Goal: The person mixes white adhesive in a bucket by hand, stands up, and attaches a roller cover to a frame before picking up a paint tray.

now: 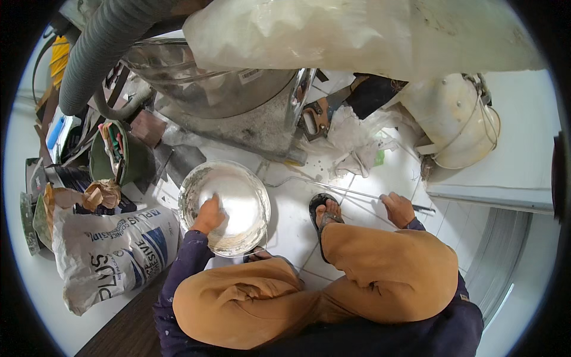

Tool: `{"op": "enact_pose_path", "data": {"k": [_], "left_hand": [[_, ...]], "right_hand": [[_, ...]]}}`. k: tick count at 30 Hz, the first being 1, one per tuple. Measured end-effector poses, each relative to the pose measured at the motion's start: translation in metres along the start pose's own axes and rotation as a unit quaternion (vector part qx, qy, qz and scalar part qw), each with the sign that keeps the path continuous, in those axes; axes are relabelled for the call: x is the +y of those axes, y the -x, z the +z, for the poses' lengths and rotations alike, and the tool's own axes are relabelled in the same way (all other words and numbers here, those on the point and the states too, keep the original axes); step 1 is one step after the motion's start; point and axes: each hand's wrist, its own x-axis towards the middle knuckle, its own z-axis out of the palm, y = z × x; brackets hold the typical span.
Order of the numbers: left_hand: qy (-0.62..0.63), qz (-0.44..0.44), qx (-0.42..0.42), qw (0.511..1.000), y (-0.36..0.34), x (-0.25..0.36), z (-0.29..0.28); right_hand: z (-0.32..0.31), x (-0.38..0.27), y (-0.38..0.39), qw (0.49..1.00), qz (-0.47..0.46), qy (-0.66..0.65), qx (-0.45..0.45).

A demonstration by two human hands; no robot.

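I am holding my left grip inside a round bucket, with the fingers extending toward the white paste that is filling its middle. The fingertips are partly hidden by the hand, so I cannot tell whether this grip is clamped on anything. The bucket is standing upright on the white tiled floor, in front of my left knee, and smears are marking its inner wall and rim.

My right grip is lying beyond my right knee, its fingers curling together around a slender metal rod. The rod is running leftward from the hand toward the bucket, its bent end pointing that way, while its dark handle is projecting to the right of my hand.

A white printed bag is leaning at the left of the bucket, near my left sleeve. A green container holding assorted tools is standing behind the bag. Farther forward, a clear drum is occupying the floor area, and a handsaw with a brown handle is lying just beside it. Crumpled plastic is resting close to the saw. A sandalled foot is standing between the bucket and my right grip.
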Motion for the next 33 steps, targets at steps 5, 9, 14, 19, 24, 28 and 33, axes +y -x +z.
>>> {"op": "enact_pose_path", "data": {"k": [5, 9, 14, 19, 24, 28, 33], "left_hand": [[-0.06, -0.062, -0.043, 0.995, -0.016, 0.028, -0.009], [-0.033, -0.084, -0.033, 0.995, -0.018, 0.053, -0.018], [0.006, 0.002, -0.033, 0.999, -0.021, 0.015, -0.003], [0.033, -0.035, -0.007, 0.999, -0.006, 0.004, 0.003], [0.012, -0.074, -0.021, 0.997, -0.016, 0.041, -0.003], [-0.077, -0.001, -0.064, 0.995, 0.0, 0.009, 0.007], [-0.11, -0.034, -0.008, 0.993, -0.004, 0.018, 0.02]], "right_hand": [[-0.036, -0.015, 0.017, 0.999, -0.003, 0.007, 0.036], [-0.057, 0.0, 0.02, 0.997, -0.04, -0.015, 0.058], [-0.082, 0.04, 0.045, 0.991, -0.095, 0.034, 0.087], [-0.125, 0.04, 0.043, 0.988, -0.108, 0.03, 0.11], [-0.198, -0.029, -0.022, 0.976, -0.172, 0.05, 0.121], [-0.242, -0.119, -0.089, 0.951, -0.251, 0.163, 0.072], [-0.254, -0.201, -0.13, 0.929, -0.287, 0.234, 0.022]]}}
